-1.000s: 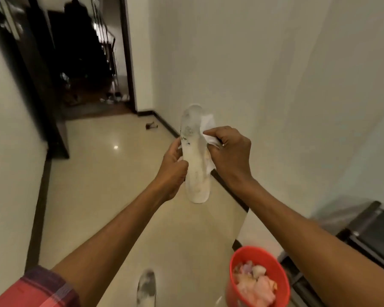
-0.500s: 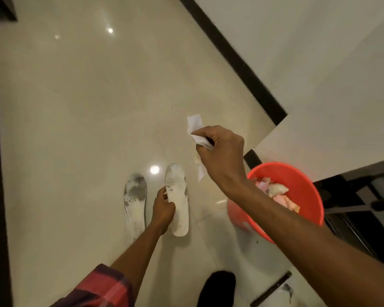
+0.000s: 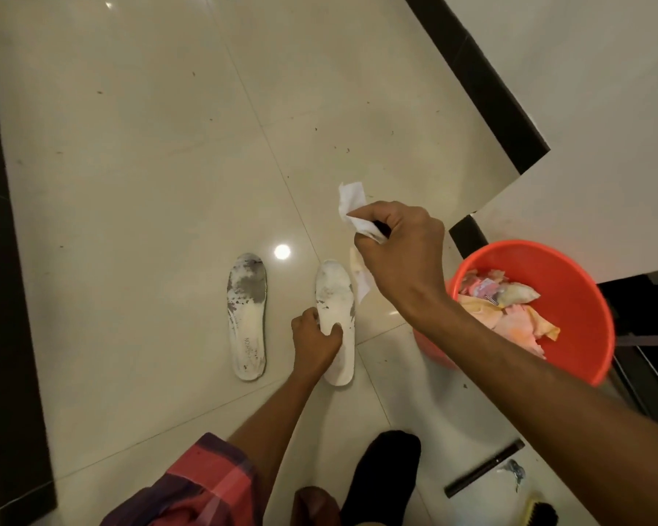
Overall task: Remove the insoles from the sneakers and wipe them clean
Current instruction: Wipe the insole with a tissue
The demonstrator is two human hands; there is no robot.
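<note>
Insoles, two white foam ones, are lying side by side on the glossy cream tiled floor (image 3: pixel 149 184). The grey-stained left insole (image 3: pixel 246 320) is sitting free, while the left hand (image 3: pixel 314 337) is gripping the right insole (image 3: pixel 337 298) at its middle, likely steadying it. The right hand (image 3: pixel 399 256) is pinching a crumpled white tissue (image 3: pixel 352 206) above it, beside the round orange plastic bucket (image 3: pixel 570 282) of rags, probably kept near for discards.

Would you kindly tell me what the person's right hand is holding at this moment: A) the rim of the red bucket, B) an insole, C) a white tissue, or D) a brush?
C: the right hand pinches a crumpled white tissue in its fingers, while the left hand grips the cleaner insole.
</note>
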